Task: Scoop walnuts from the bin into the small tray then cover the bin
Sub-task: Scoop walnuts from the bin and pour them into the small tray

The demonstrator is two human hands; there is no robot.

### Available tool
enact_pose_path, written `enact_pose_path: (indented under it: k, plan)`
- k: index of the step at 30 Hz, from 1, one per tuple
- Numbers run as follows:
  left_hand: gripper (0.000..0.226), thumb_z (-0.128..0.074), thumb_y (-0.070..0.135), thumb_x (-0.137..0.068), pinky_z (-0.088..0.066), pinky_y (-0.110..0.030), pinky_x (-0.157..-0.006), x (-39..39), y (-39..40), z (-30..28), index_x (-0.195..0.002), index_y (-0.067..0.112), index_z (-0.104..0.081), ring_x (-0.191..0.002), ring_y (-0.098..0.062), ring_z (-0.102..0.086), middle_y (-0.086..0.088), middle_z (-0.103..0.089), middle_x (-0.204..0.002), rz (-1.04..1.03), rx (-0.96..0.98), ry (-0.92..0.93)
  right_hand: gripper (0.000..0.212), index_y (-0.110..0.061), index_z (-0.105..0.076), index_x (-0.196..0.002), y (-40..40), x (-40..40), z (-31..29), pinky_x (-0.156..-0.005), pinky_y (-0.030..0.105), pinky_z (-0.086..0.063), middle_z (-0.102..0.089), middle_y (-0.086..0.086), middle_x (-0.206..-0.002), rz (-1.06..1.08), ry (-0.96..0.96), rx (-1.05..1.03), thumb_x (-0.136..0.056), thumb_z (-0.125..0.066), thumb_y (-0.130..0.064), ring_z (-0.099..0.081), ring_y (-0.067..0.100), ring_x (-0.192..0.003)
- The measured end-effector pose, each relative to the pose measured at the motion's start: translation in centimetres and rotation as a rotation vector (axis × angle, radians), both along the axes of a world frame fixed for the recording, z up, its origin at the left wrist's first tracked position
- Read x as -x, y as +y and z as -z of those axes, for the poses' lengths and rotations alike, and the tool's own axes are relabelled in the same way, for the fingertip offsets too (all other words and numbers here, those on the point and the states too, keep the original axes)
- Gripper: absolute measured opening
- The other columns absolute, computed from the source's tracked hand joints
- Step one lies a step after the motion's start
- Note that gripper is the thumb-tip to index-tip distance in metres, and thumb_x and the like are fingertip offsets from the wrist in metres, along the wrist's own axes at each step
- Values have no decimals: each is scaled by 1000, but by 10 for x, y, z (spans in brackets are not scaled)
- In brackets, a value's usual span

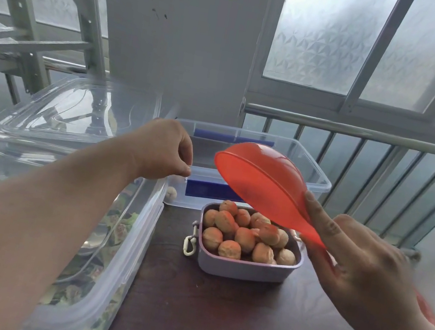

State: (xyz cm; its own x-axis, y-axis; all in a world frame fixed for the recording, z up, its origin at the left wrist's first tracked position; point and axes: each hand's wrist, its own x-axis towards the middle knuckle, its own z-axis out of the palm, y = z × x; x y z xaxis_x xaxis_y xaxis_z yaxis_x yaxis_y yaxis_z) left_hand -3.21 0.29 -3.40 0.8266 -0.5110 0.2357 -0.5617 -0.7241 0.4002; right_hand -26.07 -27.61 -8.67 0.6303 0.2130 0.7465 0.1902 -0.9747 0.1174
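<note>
Left of the small lavender plastic tray [246,267], the left hand [165,151] pinches the clear bin's [317,170] near rim. Walnuts [244,235] heap in that tray; the right hand [361,263], grip clamped on the tipped orange plastic scoop [261,180], could knock some onto the table [213,315].

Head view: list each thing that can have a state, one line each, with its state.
Bin: uncovered, nearly empty, one walnut visible inside.
Small tray: heaped with walnuts.
Red scoop: tipped over, empty, over the tray.
Clear lid: off the bin, at left.
Left hand: at the bin rim.
Right hand: holding the scoop.
</note>
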Motion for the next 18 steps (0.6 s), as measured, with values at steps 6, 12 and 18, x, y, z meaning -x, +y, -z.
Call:
enact_pose_path:
  k: [6,12,18]
  plan:
    - [2,-88,21,-82,-63,-42,-90,1,0,-1,-83,21,-87,-88,-12,-76,5,-83,-93,-2,3,7,58,-22,-54,-153,0,-2,0,-46,41,-51,-63,3,-76,-22,25,-50,-97,-68,-29,-60,29,-58]
    - [2,-87,21,-82,-64,-42,-90,2,1,-1,-83,20,-87,-89,-13,-77,3,-84,-95,0,-1,24,85,-25,-48,-156,2,-8,-12,-70,15,-52,-70,-10,-86,-39,76,-407,-81,-87,-23,-64,10,-72]
    - [0,-85,21,-79,-65,-41,-87,1,1,-1,-79,21,-85,-89,-12,-78,4,-83,-91,-8,-12,27,70,-25,-57,-150,-1,-47,-45,-74,13,-44,-73,-7,-104,102,171,-724,-87,-84,-38,-70,15,-91]
